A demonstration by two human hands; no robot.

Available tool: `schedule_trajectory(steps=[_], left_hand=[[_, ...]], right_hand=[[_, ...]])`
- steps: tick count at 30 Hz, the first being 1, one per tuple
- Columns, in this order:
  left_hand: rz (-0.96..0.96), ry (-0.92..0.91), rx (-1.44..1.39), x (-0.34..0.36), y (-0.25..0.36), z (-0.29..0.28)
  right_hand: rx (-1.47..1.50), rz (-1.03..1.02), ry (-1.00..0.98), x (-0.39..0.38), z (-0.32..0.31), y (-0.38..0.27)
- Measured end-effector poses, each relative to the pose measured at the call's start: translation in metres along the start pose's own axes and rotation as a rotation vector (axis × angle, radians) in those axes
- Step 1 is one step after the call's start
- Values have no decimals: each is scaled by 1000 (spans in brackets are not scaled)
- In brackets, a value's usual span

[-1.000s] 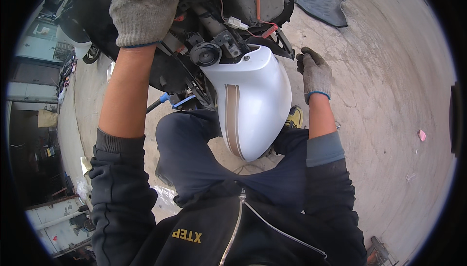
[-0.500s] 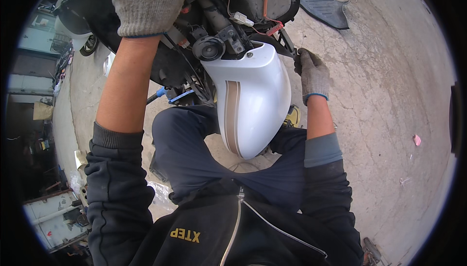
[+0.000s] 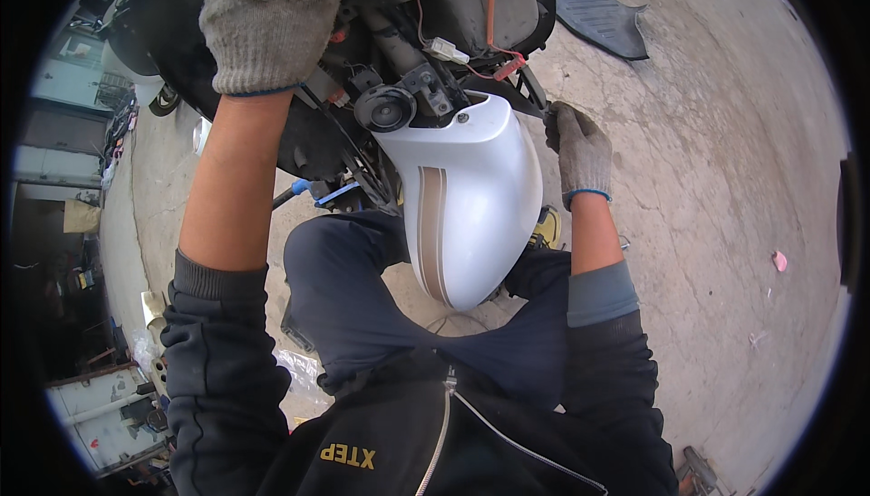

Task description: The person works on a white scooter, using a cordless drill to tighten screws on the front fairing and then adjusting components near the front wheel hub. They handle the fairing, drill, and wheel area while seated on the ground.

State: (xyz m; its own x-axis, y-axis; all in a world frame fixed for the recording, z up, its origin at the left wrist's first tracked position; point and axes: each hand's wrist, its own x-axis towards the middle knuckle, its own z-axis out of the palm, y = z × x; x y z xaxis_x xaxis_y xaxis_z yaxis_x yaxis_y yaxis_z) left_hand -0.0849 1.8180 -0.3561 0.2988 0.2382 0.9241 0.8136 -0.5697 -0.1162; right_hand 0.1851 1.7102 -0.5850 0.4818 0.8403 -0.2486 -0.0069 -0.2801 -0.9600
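Left hand (image 3: pixel 270 20) raised closer — knit glove, glossy white fender (image 3: pixel 467 197), right hand (image 3: pixel 580 147).

The left hand (image 3: pixel 272 15) is cut off by the top edge, so its fingers and whatever they grip cannot be seen. The right hand (image 3: pixel 580 151) curls round something thin at the fender (image 3: pixel 471 197) edge, too small to name. The scooter (image 3: pixel 435 24) body runs out of frame above. The wheel hides behind the fender. Clutter (image 3: pixel 100 405) at the lower left is dark and blurred.
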Motion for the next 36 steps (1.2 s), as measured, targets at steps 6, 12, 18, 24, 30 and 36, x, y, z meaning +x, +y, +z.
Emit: schedule_trajectory(steps=[6, 12, 18, 24, 30, 36], left_hand=[[38, 9, 4, 0, -1, -1], [-44, 4, 61, 2, 11, -3], [-22, -16, 7, -1, 7, -4], [-30, 31, 85, -2, 6, -3], [-162, -97, -87, 3, 9, -16], [-270, -277, -58, 9, 9, -27]], right_hand=[[16, -28, 9, 0, 2, 3], [-97, -216, -69, -22, 11, -9], [-441, -408, -303, -59, 31, -18], [-341, -340, -299, -51, 29, 6], [-336, -203, -154, -47, 7, 67], [-347, 194, -67, -63, -27, 136]])
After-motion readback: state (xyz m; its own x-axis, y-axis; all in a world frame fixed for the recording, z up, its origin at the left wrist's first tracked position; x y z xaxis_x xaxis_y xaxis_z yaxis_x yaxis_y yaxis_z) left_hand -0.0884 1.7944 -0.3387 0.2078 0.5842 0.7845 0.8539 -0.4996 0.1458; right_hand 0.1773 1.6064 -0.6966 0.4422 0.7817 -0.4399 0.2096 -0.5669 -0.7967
